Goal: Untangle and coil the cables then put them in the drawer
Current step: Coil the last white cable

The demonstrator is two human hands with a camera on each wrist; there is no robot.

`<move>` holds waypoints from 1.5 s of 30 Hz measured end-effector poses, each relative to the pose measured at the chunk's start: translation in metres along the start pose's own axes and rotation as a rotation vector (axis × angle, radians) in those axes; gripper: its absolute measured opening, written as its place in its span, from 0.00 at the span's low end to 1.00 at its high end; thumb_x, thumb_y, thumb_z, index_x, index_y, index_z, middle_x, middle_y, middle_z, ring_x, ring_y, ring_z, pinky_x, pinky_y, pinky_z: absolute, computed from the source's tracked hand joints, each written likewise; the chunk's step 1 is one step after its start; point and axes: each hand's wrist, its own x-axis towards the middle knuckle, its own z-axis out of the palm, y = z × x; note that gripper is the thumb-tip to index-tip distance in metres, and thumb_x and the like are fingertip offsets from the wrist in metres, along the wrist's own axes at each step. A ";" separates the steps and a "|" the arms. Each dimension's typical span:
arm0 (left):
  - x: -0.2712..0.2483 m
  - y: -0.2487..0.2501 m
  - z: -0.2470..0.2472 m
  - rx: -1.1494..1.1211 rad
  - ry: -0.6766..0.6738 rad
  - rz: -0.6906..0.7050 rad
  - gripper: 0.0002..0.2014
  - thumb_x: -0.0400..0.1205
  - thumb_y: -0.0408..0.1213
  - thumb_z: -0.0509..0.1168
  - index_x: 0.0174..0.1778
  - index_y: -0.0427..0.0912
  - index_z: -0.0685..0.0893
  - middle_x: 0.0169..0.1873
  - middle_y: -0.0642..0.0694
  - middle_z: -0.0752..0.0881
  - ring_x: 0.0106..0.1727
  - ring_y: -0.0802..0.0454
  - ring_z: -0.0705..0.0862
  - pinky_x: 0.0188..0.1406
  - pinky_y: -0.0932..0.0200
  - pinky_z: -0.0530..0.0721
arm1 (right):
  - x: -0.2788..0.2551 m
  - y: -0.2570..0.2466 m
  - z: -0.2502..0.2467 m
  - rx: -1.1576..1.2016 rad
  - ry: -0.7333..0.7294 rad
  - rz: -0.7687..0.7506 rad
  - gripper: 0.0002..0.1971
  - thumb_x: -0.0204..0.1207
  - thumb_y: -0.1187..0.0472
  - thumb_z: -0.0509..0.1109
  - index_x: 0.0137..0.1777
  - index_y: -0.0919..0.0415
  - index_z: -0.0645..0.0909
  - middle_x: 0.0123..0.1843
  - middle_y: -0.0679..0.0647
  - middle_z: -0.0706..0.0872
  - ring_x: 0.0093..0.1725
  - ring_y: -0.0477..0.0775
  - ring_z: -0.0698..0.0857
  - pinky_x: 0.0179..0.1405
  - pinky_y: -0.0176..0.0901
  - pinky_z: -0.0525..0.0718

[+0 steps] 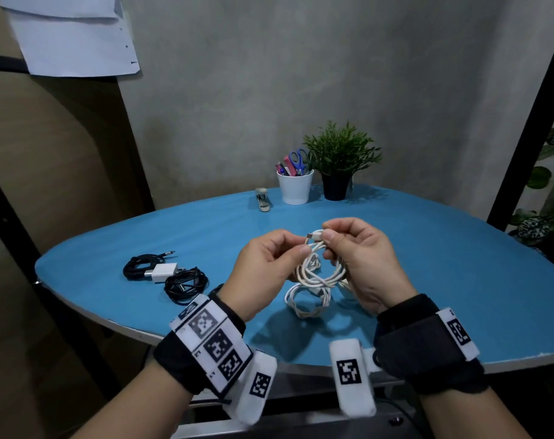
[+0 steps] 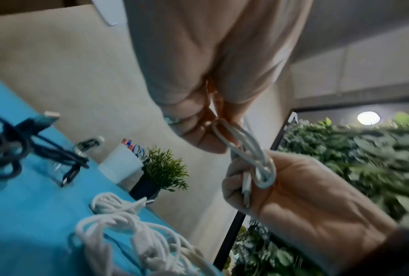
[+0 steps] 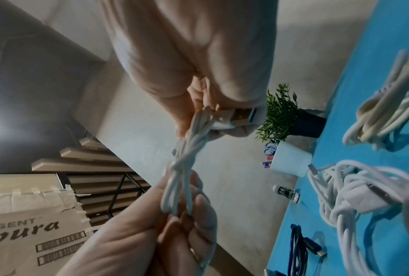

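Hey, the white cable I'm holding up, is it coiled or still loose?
Coiled: the white cable hangs in bundled loops between the left hand and right hand, with its plug end pinched on top.

A taped brown cardboard box [image 3: 33, 229] bears the partly cut-off words "EGENT" and "pura", above two barcodes.

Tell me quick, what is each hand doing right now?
Left hand: fingers pinch the white cable bundle, held above the blue table.
Right hand: fingers grip the same white cable, near its plug end.
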 end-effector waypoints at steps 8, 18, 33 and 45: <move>0.002 0.002 0.000 0.263 0.055 0.060 0.06 0.72 0.35 0.75 0.39 0.48 0.86 0.28 0.52 0.85 0.26 0.62 0.79 0.29 0.67 0.77 | 0.000 -0.002 0.002 -0.100 -0.012 0.024 0.06 0.76 0.73 0.68 0.39 0.65 0.81 0.31 0.58 0.86 0.23 0.45 0.82 0.23 0.35 0.79; 0.009 0.001 -0.005 0.363 0.043 0.081 0.06 0.75 0.37 0.72 0.43 0.51 0.83 0.26 0.49 0.79 0.28 0.51 0.76 0.36 0.46 0.82 | 0.001 -0.004 0.005 -0.126 -0.001 0.089 0.13 0.72 0.79 0.60 0.37 0.66 0.84 0.29 0.60 0.87 0.23 0.51 0.82 0.23 0.37 0.81; 0.013 -0.006 -0.010 0.074 0.004 -0.128 0.16 0.84 0.43 0.59 0.31 0.42 0.76 0.25 0.46 0.75 0.28 0.52 0.72 0.33 0.58 0.71 | 0.002 -0.004 0.001 -0.108 -0.112 0.063 0.07 0.73 0.76 0.70 0.45 0.64 0.82 0.33 0.59 0.88 0.28 0.47 0.87 0.22 0.32 0.77; 0.008 -0.004 -0.012 0.066 -0.048 -0.275 0.07 0.83 0.30 0.58 0.40 0.43 0.72 0.30 0.46 0.76 0.27 0.55 0.76 0.25 0.63 0.74 | 0.005 0.001 -0.002 -0.264 -0.109 0.118 0.07 0.71 0.74 0.73 0.43 0.65 0.79 0.29 0.61 0.83 0.23 0.51 0.78 0.18 0.36 0.78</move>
